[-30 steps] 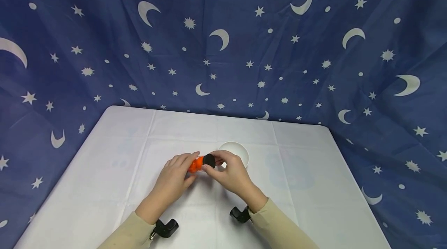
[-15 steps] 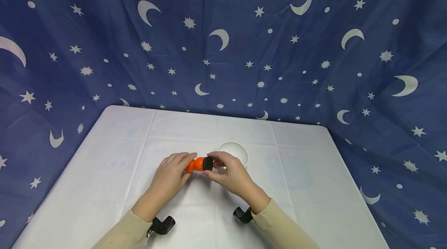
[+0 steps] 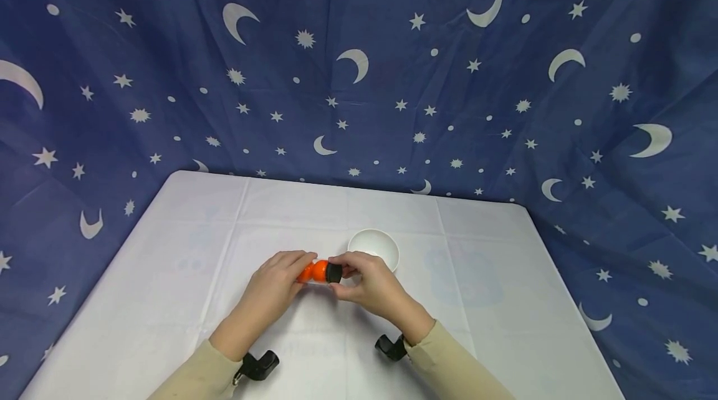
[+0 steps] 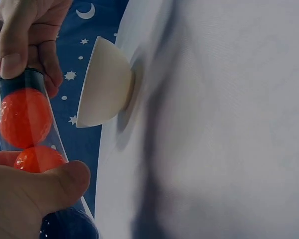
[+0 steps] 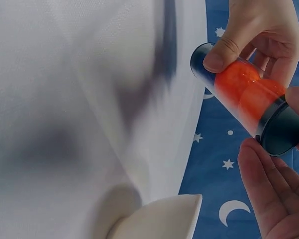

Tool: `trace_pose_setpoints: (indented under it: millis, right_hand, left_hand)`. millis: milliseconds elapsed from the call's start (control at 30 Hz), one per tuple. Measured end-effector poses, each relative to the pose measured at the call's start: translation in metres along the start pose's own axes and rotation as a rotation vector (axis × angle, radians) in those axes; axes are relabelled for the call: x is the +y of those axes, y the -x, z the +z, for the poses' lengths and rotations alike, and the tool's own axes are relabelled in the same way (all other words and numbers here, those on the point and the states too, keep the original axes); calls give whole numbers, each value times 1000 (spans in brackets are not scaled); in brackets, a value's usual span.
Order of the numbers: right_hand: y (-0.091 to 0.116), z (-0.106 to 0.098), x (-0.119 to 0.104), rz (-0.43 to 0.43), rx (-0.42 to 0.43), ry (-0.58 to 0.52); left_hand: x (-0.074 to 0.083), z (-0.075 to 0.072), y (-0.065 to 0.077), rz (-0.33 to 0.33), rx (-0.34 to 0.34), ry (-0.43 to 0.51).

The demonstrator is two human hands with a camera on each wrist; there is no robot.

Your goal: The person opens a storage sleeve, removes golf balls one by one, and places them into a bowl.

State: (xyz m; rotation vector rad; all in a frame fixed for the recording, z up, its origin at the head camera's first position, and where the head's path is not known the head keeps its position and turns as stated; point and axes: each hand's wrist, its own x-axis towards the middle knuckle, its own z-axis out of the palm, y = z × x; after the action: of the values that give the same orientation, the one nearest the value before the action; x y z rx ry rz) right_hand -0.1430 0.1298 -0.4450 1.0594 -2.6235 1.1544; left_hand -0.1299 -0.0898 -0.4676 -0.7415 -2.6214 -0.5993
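Black cap (image 3: 334, 273) lower, more side-on

Balls (image 4: 26, 118) in tube (image 5: 233, 103), bowl (image 3: 373, 245) on tbl (image 3: 505, 263) behind R hand (image 3: 371, 283).

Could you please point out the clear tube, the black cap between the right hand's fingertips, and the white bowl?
Clear tube (image 5: 232, 102): right wrist view, on its side wall.
Black cap (image 5: 283, 129): right wrist view, near its visible middle.
White bowl (image 4: 105, 84): left wrist view, on its outer wall.
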Motion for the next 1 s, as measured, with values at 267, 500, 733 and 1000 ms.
trace_pose_setpoints:
  millis: [267, 500, 733, 1000]
  right_hand:
    - [2, -5, 0, 2, 16, -22]
    - [1, -8, 2, 9, -12, -60]
    - [0, -11, 5, -10, -32, -74]
    - [2, -11, 8, 46, -41, -146]
  left_hand:
    - [1, 1, -4, 46, 23, -7]
    - [1, 2, -5, 47, 17, -23]
    - [3, 3, -6, 48, 15, 10]
    - [3, 2, -7, 28, -3, -31]
